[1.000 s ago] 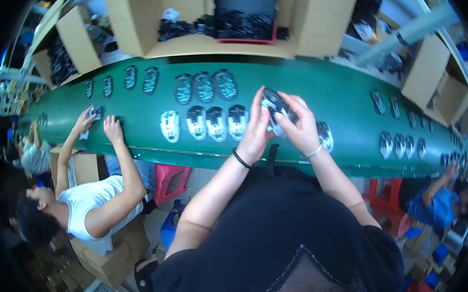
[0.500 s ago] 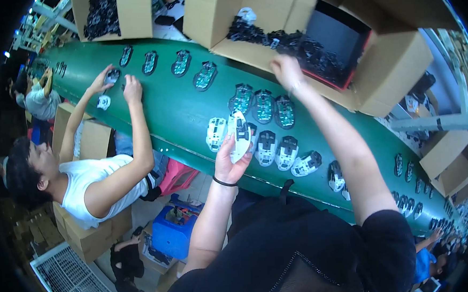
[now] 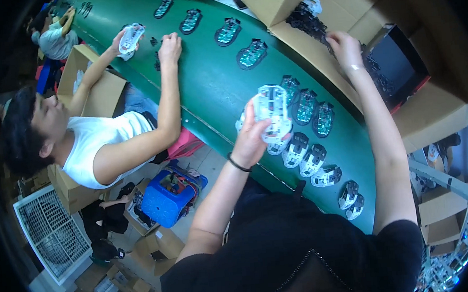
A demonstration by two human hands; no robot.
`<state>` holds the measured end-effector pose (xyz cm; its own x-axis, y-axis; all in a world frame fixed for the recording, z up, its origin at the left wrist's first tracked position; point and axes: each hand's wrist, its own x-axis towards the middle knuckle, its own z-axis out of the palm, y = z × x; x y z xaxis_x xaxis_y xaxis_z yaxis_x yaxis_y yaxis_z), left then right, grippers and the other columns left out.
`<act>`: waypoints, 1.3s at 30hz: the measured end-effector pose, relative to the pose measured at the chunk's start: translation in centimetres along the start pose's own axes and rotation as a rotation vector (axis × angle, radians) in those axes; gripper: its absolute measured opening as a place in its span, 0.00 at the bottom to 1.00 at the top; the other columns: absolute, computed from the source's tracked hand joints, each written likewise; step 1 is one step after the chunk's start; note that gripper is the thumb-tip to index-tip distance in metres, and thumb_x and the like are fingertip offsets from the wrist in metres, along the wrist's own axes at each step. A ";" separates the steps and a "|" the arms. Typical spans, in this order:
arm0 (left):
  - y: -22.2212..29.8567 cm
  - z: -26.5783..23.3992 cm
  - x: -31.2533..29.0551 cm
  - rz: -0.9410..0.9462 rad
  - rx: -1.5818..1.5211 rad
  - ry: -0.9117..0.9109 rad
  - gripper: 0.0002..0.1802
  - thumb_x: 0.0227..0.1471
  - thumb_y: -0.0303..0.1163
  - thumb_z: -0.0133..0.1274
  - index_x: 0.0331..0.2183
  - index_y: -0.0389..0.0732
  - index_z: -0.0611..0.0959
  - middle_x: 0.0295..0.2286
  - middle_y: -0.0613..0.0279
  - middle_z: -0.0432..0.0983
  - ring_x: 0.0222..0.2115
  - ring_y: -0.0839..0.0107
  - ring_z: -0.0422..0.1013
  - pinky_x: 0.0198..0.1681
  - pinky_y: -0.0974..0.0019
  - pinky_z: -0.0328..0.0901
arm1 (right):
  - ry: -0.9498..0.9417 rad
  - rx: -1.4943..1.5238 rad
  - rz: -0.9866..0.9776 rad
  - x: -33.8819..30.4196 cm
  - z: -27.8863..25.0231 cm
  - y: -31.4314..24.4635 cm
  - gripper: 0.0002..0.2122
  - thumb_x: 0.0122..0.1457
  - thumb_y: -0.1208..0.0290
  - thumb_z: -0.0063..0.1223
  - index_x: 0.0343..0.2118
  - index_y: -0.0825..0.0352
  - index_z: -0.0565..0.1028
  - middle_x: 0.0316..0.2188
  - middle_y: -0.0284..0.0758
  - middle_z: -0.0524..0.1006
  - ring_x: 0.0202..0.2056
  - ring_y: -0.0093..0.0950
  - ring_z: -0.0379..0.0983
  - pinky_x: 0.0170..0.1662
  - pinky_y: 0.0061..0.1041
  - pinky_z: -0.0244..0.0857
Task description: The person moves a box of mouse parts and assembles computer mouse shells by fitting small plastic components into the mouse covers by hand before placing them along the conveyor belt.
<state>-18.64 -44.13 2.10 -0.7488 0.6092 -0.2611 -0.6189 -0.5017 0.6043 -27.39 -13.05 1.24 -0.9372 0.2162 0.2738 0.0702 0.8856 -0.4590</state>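
Observation:
My left hand (image 3: pixel 251 139) grips a white computer mouse shell (image 3: pixel 274 107) above the belt, its ribbed inner side showing. My right hand (image 3: pixel 344 47) reaches over the edge of a cardboard box (image 3: pixel 320 60), fingers pinched together beside a heap of small black plastic parts (image 3: pixel 306 23). Whatever is between those fingertips is too small to make out. Under and beside the held shell sit white-and-black mouse shells (image 3: pixel 313 160) in a row. Beyond them are black mouse bases with green circuit boards (image 3: pixel 304 107).
The green conveyor belt (image 3: pixel 203 89) runs across. More mouse bases (image 3: pixel 252 54) lie spaced along it at the far left. A co-worker (image 3: pixel 105 138) at my left holds a white shell over the belt. A black tray with red edges (image 3: pixel 400 61) stands inside the box.
My view has shifted, so the belt and box sit differently. My left hand has turned the shell to show its inside. My right hand has gone from the box's front edge to the black parts.

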 end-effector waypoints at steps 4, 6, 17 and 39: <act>-1.1 1.7 -0.3 -0.079 -0.025 -0.032 0.36 0.45 0.18 0.40 0.55 0.50 0.51 0.47 0.56 0.61 0.43 0.61 0.68 0.38 0.53 0.70 | -0.140 0.688 0.305 -8.9 -5.8 -8.6 0.06 0.49 0.75 0.56 0.30 0.69 0.77 0.23 0.32 0.76 0.25 0.17 0.70 0.30 0.16 0.64; -1.9 2.9 -0.9 -0.038 0.078 -0.102 0.39 0.42 0.16 0.41 0.55 0.50 0.51 0.48 0.57 0.60 0.46 0.61 0.66 0.40 0.52 0.70 | -0.084 0.697 0.281 -13.2 -7.0 -12.3 0.05 0.47 0.76 0.57 0.28 0.70 0.77 0.22 0.32 0.76 0.25 0.16 0.70 0.30 0.15 0.65; -6.2 6.2 -4.0 0.288 0.566 -0.212 0.43 0.43 0.16 0.45 0.58 0.39 0.43 0.51 0.55 0.53 0.51 0.69 0.56 0.54 0.66 0.54 | 0.359 0.391 0.291 -21.0 -6.9 -16.3 0.03 0.43 0.77 0.58 0.24 0.68 0.77 0.20 0.35 0.76 0.20 0.26 0.71 0.26 0.22 0.65; -5.2 5.9 -6.8 0.214 0.431 -0.041 0.32 0.42 0.15 0.38 0.53 0.32 0.59 0.47 0.56 0.62 0.47 0.72 0.62 0.49 0.71 0.59 | 0.336 0.474 0.339 -24.6 -7.0 -18.6 0.20 0.43 0.79 0.55 0.43 0.66 0.70 0.30 0.34 0.68 0.38 0.28 0.64 0.37 0.25 0.60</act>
<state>-8.95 -42.02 5.22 -0.8332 0.5481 -0.0727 -0.2913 -0.3234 0.9003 -3.29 -31.98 8.96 -0.7268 0.6348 0.2623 0.1120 0.4862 -0.8666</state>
